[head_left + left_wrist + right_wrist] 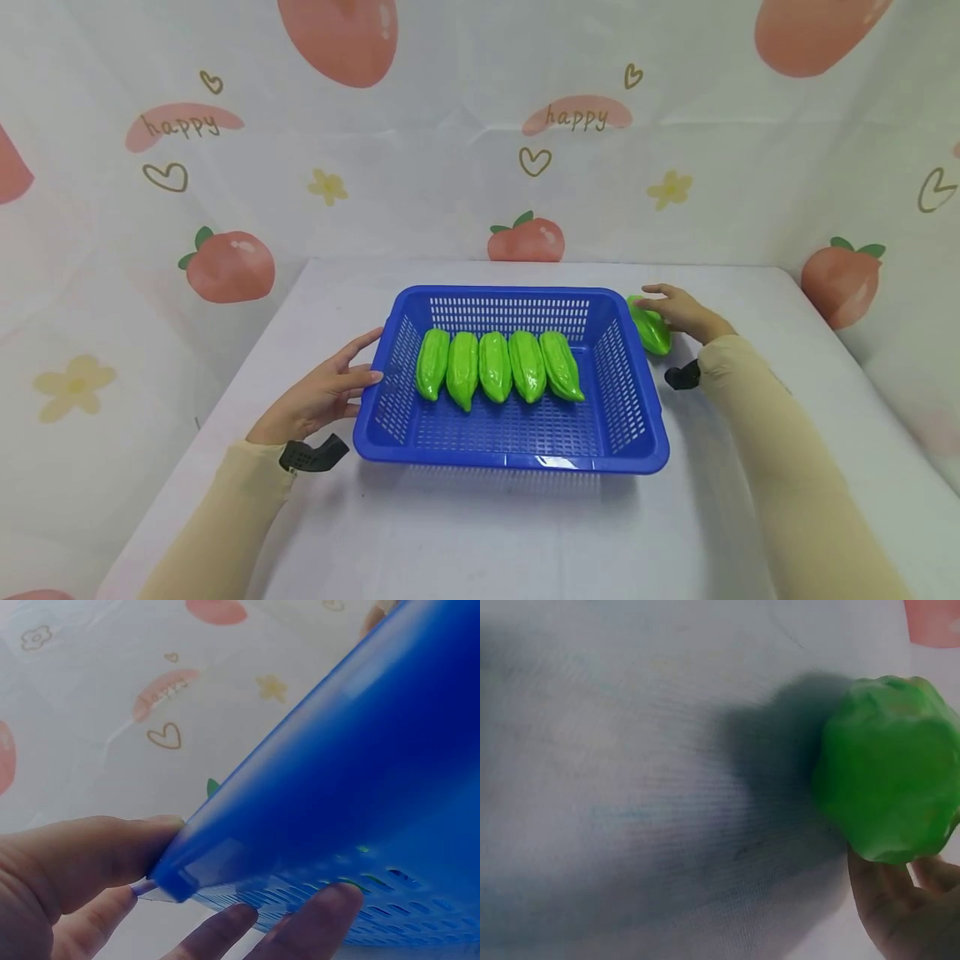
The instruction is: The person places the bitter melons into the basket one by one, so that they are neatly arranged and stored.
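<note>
My left hand [326,390] grips the left rim of a blue plastic basket [510,464], thumb on the rim and fingers spread against the slotted side wall, as the left wrist view shows close up. Inside the basket several bright green, ridged bitter melons [495,367] lie side by side in a row, pointed ends toward me. Just beyond the basket's right rim, my right hand [684,312] holds another green bitter melon [652,329]. In the right wrist view this melon [892,772] shows its blunt end, with fingers along its lower side.
A white table [465,542] carries the basket. Behind it and at the sides hangs a pale cloth [435,183] printed with fruit, hearts and flowers. A black wrist camera [313,454] sits on the left wrist and another black camera [682,377] on the right.
</note>
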{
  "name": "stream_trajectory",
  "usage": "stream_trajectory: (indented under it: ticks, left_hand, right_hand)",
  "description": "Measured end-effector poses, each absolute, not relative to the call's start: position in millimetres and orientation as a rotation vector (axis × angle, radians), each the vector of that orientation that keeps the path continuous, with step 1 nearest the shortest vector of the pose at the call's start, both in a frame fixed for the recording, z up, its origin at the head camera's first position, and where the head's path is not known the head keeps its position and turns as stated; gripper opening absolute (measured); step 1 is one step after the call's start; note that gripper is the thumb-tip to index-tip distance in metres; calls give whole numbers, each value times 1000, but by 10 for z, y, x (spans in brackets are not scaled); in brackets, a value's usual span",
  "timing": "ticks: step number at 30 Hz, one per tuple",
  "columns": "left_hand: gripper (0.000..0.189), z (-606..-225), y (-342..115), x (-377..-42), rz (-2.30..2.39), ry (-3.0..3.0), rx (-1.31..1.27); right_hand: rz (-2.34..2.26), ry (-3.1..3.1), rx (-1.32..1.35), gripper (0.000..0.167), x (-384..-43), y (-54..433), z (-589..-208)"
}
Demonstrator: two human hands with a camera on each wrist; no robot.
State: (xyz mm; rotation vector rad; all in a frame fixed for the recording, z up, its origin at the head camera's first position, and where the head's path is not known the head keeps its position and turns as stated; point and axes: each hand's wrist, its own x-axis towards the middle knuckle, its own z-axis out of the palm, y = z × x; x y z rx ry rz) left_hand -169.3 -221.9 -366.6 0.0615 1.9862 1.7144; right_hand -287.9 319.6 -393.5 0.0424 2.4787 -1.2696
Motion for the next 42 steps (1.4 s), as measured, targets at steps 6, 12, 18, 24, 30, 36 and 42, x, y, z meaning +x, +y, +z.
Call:
stream_trajectory:
  ticks: [6,12,18,24,30,36,42]
  left_hand:
    - [80,-3658,-2209,-1687,1728,1971,42]
    - [80,-3662,-2213,-1692,1730,1973,47]
    - [80,-3667,-2222,-1692,1718,1989,64]
    - [80,-3667,-2225,-1689,1722,1982,55]
    - [81,-3672,-2230,-1695,1715,1983,77]
    - [81,-3675,-2229,-1693,1714,1989,75]
    - [81,-3670,-2226,-1693,1712,1986,72]
  right_hand:
    - [-1148,2518,38,69,-2877,3150,-3949]
    - [-1099,2576,6,66,-2844,3119,-3933]
    - [-1105,2624,-14,68,-2834,3165,-3920]
    - [-1311,2571,-12,73,-2794,3254,-3832]
    - [-1539,2522,-25,71,-2738,3350,-3648]
    - [-1802,2494,-87,57,-2686,3384,-3430]
    - [-2099,2502,-129,39,-2607,3307,-3244]
